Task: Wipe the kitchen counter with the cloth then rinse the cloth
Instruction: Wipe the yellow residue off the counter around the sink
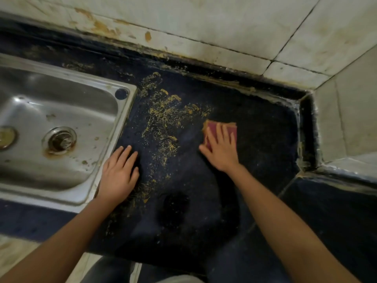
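A small dark red cloth (212,127) lies flat on the dark blue kitchen counter (261,131), right of centre. My right hand (221,149) presses down on it with straight, spread fingers, covering most of the cloth. My left hand (119,174) rests flat on the counter beside the sink's right rim, fingers straight. Yellowish smeared grime (163,123) runs across the counter between the two hands, from near the back wall down toward the front edge.
A steel sink (67,111) with a rusty drain (60,139) fills the left side. Stained white wall tiles (204,27) line the back and the right corner. A tiled ledge (346,127) juts in at the right. The counter's front edge runs along the bottom.
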A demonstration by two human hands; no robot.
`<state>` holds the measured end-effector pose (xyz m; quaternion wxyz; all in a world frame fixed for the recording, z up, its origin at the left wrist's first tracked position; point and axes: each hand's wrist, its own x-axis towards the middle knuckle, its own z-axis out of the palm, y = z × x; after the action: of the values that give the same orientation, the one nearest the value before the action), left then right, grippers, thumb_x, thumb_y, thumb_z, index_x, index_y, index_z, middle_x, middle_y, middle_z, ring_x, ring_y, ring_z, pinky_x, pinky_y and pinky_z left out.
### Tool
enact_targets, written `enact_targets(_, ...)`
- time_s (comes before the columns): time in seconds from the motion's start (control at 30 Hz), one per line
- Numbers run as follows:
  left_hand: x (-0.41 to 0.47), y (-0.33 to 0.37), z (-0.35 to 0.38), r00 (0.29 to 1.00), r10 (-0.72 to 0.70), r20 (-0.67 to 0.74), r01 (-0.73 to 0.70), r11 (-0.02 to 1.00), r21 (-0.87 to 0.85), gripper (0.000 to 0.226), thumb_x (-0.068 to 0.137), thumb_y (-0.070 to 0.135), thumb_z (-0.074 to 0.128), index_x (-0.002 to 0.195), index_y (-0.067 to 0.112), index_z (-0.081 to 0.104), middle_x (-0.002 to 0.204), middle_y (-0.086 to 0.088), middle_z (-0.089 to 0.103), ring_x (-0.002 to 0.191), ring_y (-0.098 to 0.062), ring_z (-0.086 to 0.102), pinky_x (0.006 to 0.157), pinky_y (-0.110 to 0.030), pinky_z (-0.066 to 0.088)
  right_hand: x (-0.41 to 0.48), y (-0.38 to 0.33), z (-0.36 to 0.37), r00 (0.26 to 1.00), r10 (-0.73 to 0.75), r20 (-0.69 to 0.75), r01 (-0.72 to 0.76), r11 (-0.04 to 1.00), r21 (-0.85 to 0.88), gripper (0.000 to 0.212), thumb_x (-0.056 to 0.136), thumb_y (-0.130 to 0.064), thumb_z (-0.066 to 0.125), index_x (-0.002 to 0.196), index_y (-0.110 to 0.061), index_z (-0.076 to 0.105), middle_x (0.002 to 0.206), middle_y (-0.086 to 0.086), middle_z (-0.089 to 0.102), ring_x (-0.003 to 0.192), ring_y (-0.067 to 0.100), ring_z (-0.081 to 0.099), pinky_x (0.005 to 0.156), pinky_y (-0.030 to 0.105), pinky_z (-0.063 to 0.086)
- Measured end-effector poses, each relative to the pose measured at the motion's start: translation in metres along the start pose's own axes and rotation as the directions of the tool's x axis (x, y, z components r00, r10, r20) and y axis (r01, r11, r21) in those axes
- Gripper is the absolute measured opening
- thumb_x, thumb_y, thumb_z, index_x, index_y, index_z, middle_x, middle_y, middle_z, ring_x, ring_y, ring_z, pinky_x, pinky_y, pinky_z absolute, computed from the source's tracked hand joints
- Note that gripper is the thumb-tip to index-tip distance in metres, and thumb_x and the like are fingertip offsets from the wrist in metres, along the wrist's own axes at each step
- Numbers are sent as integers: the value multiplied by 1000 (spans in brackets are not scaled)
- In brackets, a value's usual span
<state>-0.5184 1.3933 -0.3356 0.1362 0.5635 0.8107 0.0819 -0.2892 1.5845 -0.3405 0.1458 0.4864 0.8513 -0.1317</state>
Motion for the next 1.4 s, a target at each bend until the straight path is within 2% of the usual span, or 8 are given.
enact_targets(0.13, -2, -3, -2, 1000, -15, 28, 13, 998, 68, 63, 85, 39, 26, 126, 0, 54, 137, -21, 46, 128, -40, 39, 100, -56, 33, -103, -22, 51, 905, -425, -8, 417, 891, -181, 78, 78, -69, 24, 141, -22, 29, 144, 18, 40, 139, 32, 21, 111, 44, 6)
enact_targets(0.27, -5, -10, -2, 999, -14, 35, 11, 997, 78, 73, 83, 47, 17, 134, 3, 46, 146, -17, 35, 136, -35, 27, 108, -51, 21, -114, -4, 60, 842, -538, 33, 529, 814, -239, 68, 85, -66, 24, 136, -23, 36, 137, 14, 50, 130, 33, 34, 110, 44, 18)
enact_targets(0.4, -10, -16, -1, 999, -15, 44, 11, 995, 99, 77, 82, 51, 13, 138, 6, 40, 149, -13, 30, 139, -31, 21, 110, -48, 16, -58, 77, 25, 993, -44, -109, 37, 997, -72, 84, 82, -69, 9, 143, -16, 32, 146, 24, 34, 137, 40, 28, 110, 53, 25)
enact_targets(0.5, -17, -17, 0, 998, 10, 55, -15, 996, 85, 76, 83, 50, 14, 138, 5, 40, 149, -13, 30, 139, -30, 21, 110, -47, 15, -42, 154, 2, 916, 386, -109, -378, 921, 93, 74, 87, -64, 19, 149, -24, 10, 156, 16, 5, 145, 30, 2, 118, 45, 1)
enact_targets(0.67, -28, -22, 2, 991, 71, 111, -81, 993, 91, 67, 87, 42, 22, 132, 0, 47, 141, -19, 42, 132, -37, 35, 105, -50, 29, -44, 130, 9, 816, 572, -84, -550, 813, 190, 61, 95, -54, 20, 148, -27, 7, 157, 13, 1, 145, 28, -4, 116, 45, -5)
enact_targets(0.93, -29, -34, -4, 987, 147, 70, -146, 989, -20, 65, 90, 45, 25, 139, 4, 37, 149, -15, 29, 140, -31, 20, 112, -45, 16, -162, -21, 76, 963, 219, -155, -216, 976, 37, 72, 86, -63, 20, 138, -19, 41, 139, 25, 43, 132, 42, 33, 109, 51, 23)
enact_targets(1.13, -39, -54, -7, 980, 186, 71, -184, 982, -31, 57, 89, 33, 37, 137, 1, 40, 146, -19, 34, 137, -35, 26, 110, -47, 21, -227, -142, 116, 978, -196, -77, 187, 976, -116, 70, 88, -68, 12, 148, -31, 11, 147, 13, 35, 140, 32, 15, 110, 45, 5)
enact_targets(1.4, -51, -64, -11, 976, 205, 78, -202, 979, -42, 53, 95, 26, 46, 142, 5, 32, 151, -14, 26, 141, -29, 18, 114, -41, 14, -210, -115, 102, 990, -138, 41, 142, 980, -140, 63, 89, -65, 19, 138, -29, 35, 139, 13, 46, 132, 32, 35, 110, 45, 19)
